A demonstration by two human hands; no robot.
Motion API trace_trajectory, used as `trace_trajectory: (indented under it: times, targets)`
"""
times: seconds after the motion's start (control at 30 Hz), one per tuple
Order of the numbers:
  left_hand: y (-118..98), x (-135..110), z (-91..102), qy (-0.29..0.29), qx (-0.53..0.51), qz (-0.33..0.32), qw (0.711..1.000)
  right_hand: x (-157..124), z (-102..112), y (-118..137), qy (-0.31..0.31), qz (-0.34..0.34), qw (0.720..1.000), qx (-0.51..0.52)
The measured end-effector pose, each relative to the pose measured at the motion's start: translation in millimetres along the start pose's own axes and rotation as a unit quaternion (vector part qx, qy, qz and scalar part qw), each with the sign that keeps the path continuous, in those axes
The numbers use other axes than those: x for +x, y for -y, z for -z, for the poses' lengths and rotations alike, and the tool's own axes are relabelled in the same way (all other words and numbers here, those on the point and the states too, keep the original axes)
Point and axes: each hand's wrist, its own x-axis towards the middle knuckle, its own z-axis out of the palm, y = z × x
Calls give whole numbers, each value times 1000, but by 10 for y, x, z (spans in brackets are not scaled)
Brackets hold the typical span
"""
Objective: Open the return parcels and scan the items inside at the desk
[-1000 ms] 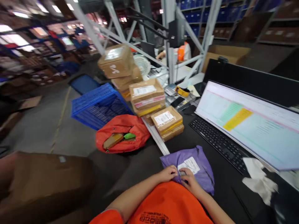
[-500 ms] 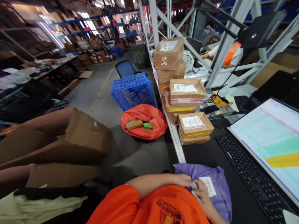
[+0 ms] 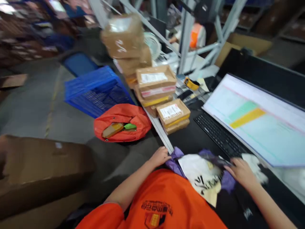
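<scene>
A purple plastic mailing bag [image 3: 176, 161] is spread wide across the desk edge in front of me. My left hand [image 3: 160, 156] is closed on its left side. On the right, my right hand [image 3: 241, 171] pinches the bag's other side. Between them lies a white packet [image 3: 199, 173] with black lettering, partly covered by the purple plastic. Whether it is a bag or folded cloth, I cannot tell.
Taped cartons [image 3: 172, 114] stand stacked on the desk left of a keyboard [image 3: 218, 133] and monitor [image 3: 250, 121]. An orange sack [image 3: 121, 109] holding parcels and a blue crate [image 3: 95, 92] stand on the floor. A co-worker [image 3: 195, 35] sits beyond the metal frame.
The purple bag, lying flat with its label up before, is now opened out and shows the white packet. My hands have moved from close together to far apart. The view has swung right.
</scene>
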Motion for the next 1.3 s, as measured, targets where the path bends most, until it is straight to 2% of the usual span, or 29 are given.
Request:
trace_trajectory:
  times: [0.07, 0.17, 0.23, 0.3, 0.37, 0.43, 0.5, 0.57, 0.63, 0.7, 0.73, 0.8, 0.9, 0.93, 1.0, 1.1, 1.13, 1.2, 1.23, 1.3]
  targets:
    - [12, 124, -1, 6, 69, -4, 998, -57, 54, 188, 9, -38, 999, -25]
    - [-25, 253, -3, -8, 154, 32, 987, 0, -16, 412, 18, -48, 997, -51]
    - [-51, 264, -3, -32, 175, 58, 982, 11, -80, 582, 33, -27, 997, -63]
    - [-88, 248, -34, -47, 163, 47, 984, -85, -144, 815, 63, 41, 995, -66]
    - [-145, 251, -114, -7, 135, 1, 991, -281, -221, 1074, 100, 136, 984, -47]
    - [-207, 294, -234, 76, 109, -36, 990, -491, -323, 1289, 131, 210, 969, -15]
    - [-248, 366, -369, 127, 90, -24, 987, -612, -449, 1412, 162, 223, 961, -8]
    - [-247, 441, -492, 135, 68, 11, 988, -597, -571, 1444, 194, 170, 966, -27]
    - [-203, 501, -585, 107, 23, 33, 993, -480, -648, 1424, 216, 73, 973, -17]
    - [-137, 544, -637, 45, -38, 47, 997, -338, -646, 1401, 193, -24, 976, 100]
    - [-107, 562, -648, 5, -73, 58, 996, -279, -612, 1398, 162, -68, 965, 195]
    - [-77, 599, -645, -53, -144, 96, 983, -200, -491, 1413, 85, -139, 914, 371]
    - [-131, 669, -607, -53, -234, 140, 961, -142, -244, 1465, -33, -255, 803, 538]
    - [-169, 697, -592, -51, -251, 131, 958, -124, -165, 1482, -63, -288, 760, 579]
    - [-248, 759, -563, -59, -267, 93, 957, -83, -37, 1510, -101, -342, 650, 671]
    - [-310, 839, -520, -84, -276, 80, 954, -43, 57, 1535, -87, -383, 504, 769]
    - [-310, 855, -509, -88, -290, 96, 948, -43, 63, 1544, -77, -391, 477, 783]
    - [-294, 859, -500, -73, -365, 142, 917, -58, 49, 1569, -66, -398, 447, 799]
    - [-287, 848, -507, -45, -421, 166, 890, -66, 32, 1584, -69, -397, 438, 804]
    - [-293, 813, -546, 32, -530, 219, 819, -70, -22, 1602, -80, -390, 428, 811]
